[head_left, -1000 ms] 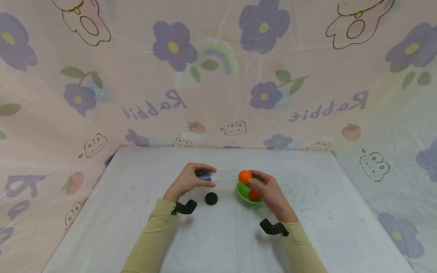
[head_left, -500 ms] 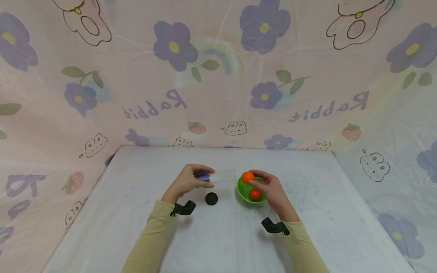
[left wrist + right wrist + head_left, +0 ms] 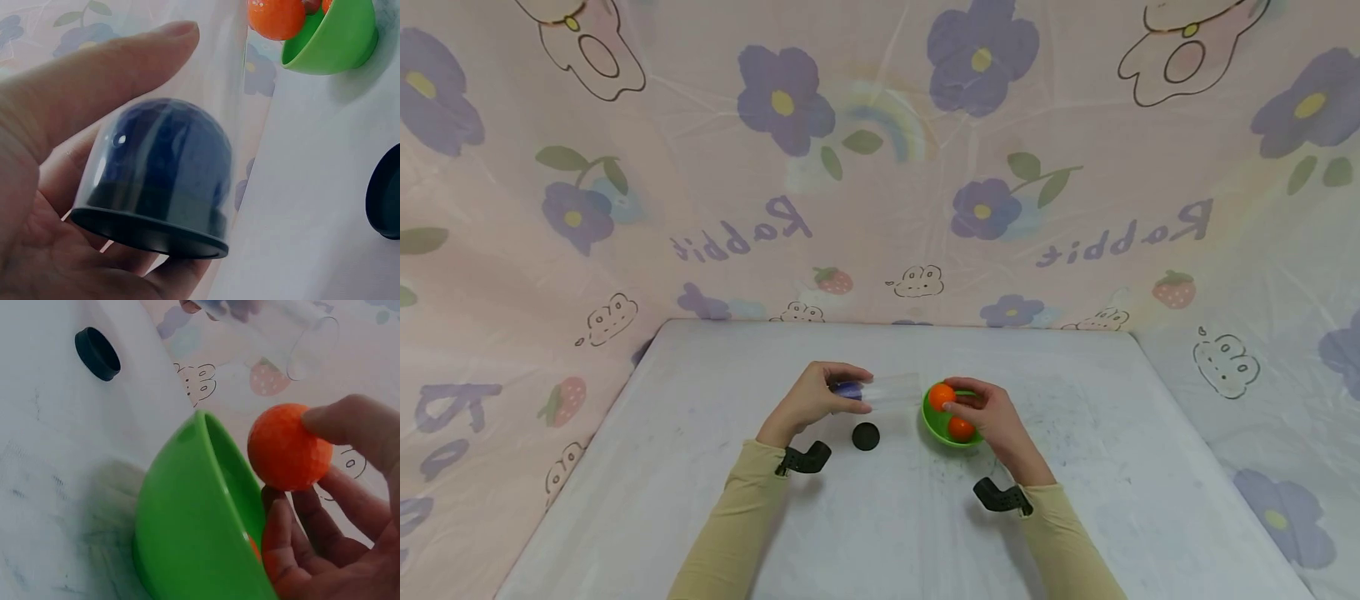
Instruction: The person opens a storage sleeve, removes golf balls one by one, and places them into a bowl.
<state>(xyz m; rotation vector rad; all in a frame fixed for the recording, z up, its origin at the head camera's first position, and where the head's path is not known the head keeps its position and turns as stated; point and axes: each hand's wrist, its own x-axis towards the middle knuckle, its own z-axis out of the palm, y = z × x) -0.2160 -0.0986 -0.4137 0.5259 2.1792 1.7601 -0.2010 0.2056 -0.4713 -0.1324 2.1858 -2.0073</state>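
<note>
My left hand (image 3: 820, 398) grips the base end of a clear plastic tube (image 3: 895, 392), tilted on its side. Inside that end sits a dark blue dimpled ball (image 3: 165, 150), above a black end cap (image 3: 150, 234). The tube's other end, a bare round rim, points toward the right hand in the right wrist view. My right hand (image 3: 996, 421) pinches an orange golf ball (image 3: 290, 447) between thumb and fingers, right by the rim of a green bowl (image 3: 187, 519). A second orange ball (image 3: 960, 428) lies in the bowl, mostly hidden in the right wrist view.
A loose round black cap (image 3: 866, 437) lies on the white table (image 3: 880, 533), in front of the tube and left of the bowl. A patterned curtain (image 3: 880, 192) with flowers and rabbits hangs behind the table and along both sides.
The orange ball in my right hand first shifts slightly right, away from the tube's end, then dips a little lower over the bowl. My left hand and the tube barely move.
</note>
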